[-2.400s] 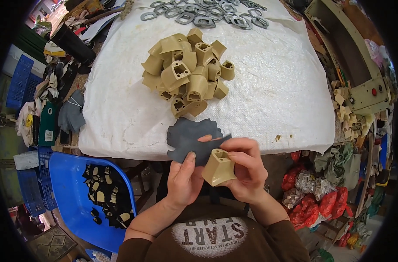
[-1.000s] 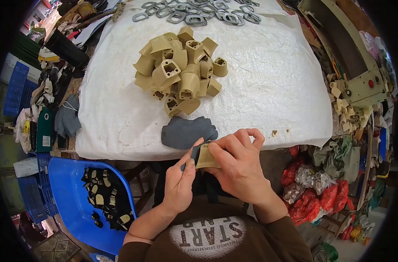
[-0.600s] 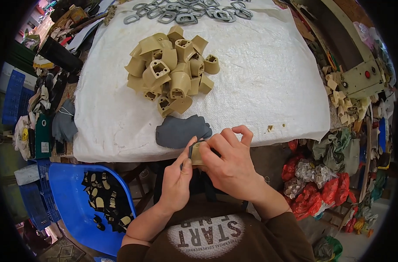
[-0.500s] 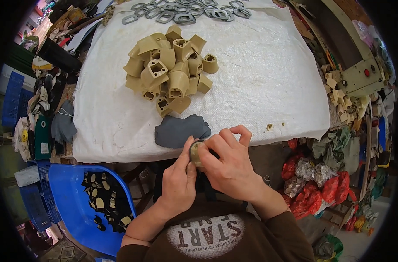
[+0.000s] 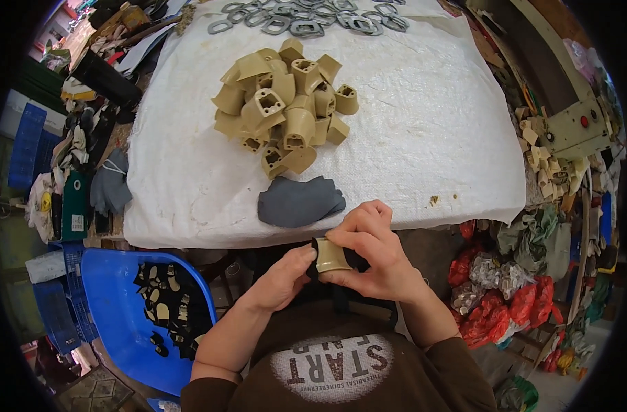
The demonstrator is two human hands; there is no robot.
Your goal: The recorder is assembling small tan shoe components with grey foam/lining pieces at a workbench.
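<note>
A beige shoe heel [image 5: 332, 255] is held in front of my chest, just off the table's near edge. My right hand [image 5: 376, 255] grips it, with fingers on its upper end and the thumb below. Against its left side, my left hand [image 5: 286, 275] presses with its fingers together on a dark strip of material [image 5: 315, 261] along the heel's edge. Part of that strip is hidden by the fingers. On the table beyond my hands lies a stack of dark grey cut pieces [image 5: 301, 202]. Farther off is a pile of beige heels [image 5: 299, 127].
White woven sheeting [image 5: 423, 130] covers the table. Grey oval rings [image 5: 306, 27] lie at its far end. A blue basin [image 5: 110, 316] at lower left contains black pieces and beige-faced parts. Red plastic bags [image 5: 488, 319] sit at right, below a machine with a red button [image 5: 584, 121].
The heel has turned so its curved beige side shows, and it has shifted slightly right and down. My left hand has lowered and flattened; my right thumb has moved beneath the heel.
</note>
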